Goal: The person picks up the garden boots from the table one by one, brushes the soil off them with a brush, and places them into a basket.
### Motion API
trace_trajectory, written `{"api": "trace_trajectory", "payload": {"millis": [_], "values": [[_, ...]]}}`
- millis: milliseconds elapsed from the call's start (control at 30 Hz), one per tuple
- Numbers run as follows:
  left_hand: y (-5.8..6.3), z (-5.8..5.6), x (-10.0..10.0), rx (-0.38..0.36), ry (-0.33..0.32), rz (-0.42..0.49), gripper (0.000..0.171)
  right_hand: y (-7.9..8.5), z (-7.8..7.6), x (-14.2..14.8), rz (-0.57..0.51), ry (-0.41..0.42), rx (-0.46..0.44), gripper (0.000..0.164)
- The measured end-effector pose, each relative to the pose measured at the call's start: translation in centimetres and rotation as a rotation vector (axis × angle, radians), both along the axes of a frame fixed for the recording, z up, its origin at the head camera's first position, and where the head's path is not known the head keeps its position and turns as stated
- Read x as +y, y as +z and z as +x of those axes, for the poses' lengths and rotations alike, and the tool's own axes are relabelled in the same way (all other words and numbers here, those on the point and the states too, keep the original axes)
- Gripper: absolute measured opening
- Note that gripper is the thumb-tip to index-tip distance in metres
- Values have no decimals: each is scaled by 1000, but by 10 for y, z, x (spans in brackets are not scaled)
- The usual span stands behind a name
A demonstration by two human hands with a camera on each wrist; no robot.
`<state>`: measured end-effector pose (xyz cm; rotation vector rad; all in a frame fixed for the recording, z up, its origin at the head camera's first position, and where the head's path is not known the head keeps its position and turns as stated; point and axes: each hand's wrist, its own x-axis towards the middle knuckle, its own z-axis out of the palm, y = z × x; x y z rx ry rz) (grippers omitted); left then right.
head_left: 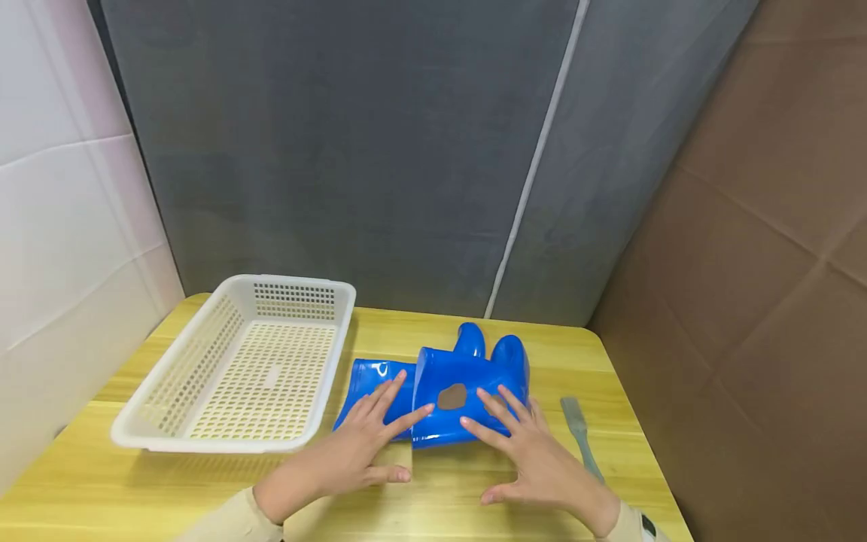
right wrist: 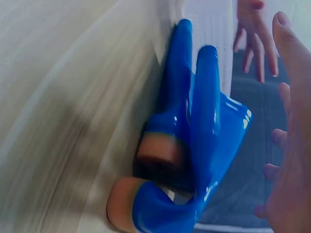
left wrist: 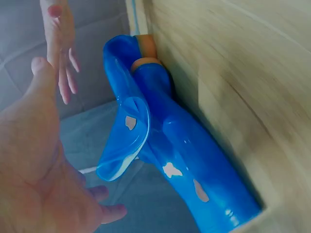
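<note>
Two glossy blue rubber boots lie on the wooden table, overlapping each other. The upper boot (head_left: pixel 433 373) has brown patches on its shaft and its opening faces left. Partly beneath it, the lower boot (head_left: pixel 369 374) reaches further left. Orange-brown heels (right wrist: pixel 160 148) show in the right wrist view. My left hand (head_left: pixel 355 444), fingers spread, hovers by the boots' shaft ends. Above the foot end of the upper boot is my right hand (head_left: pixel 542 459), also with fingers spread. In both wrist views the palms stand apart from the boots, holding nothing.
A white perforated plastic basket (head_left: pixel 318 444) stands on the left of the table (head_left: pixel 433 512). Right of the boots lies a grey-green brush-like tool (head_left: pixel 576 419) with a flat end. A grey curtain (head_left: pixel 339 150) hangs behind, and a brown one (head_left: pixel 759 301) on the right.
</note>
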<state>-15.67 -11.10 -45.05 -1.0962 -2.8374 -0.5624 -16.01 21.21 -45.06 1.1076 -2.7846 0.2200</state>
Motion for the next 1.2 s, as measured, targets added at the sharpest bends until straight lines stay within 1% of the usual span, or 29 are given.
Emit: {"api": "trace_trajectory", "payload": {"millis": [100, 200, 267, 333, 467, 600, 700, 833, 1000, 1100, 1200], "values": [[-2, -6, 6, -80, 57, 54, 79, 3, -5, 8, -51, -39, -29, 93], [-4, -11, 13, -161, 129, 110, 77, 6, -11, 20, -100, -103, -58, 92], [-6, -15, 17, -189, 168, 132, 77, 6, -16, 29, -127, -144, -58, 91], [-9, -20, 19, -198, 187, 153, 77, 4, -20, 38, -159, -190, -67, 90], [-15, -29, 22, -217, 184, 203, 75, -6, -31, 58, -215, -277, -82, 87], [-20, -38, 24, -298, 188, 273, 73, -21, -41, 79, -259, -379, -85, 79], [-23, -45, 26, -334, 184, 326, 74, -32, -46, 93, -310, -455, -105, 76], [-27, -53, 29, -328, 164, 367, 76, -46, -48, 107, -355, -567, -158, 72], [-32, -61, 32, -327, 151, 389, 81, -59, -48, 117, -336, -721, -192, 64], [-34, -63, 33, -347, 157, 403, 83, -64, -46, 121, -315, -772, -201, 60], [-36, -64, 34, -375, 157, 422, 87, -67, -44, 124, -300, -799, -211, 55]]}}
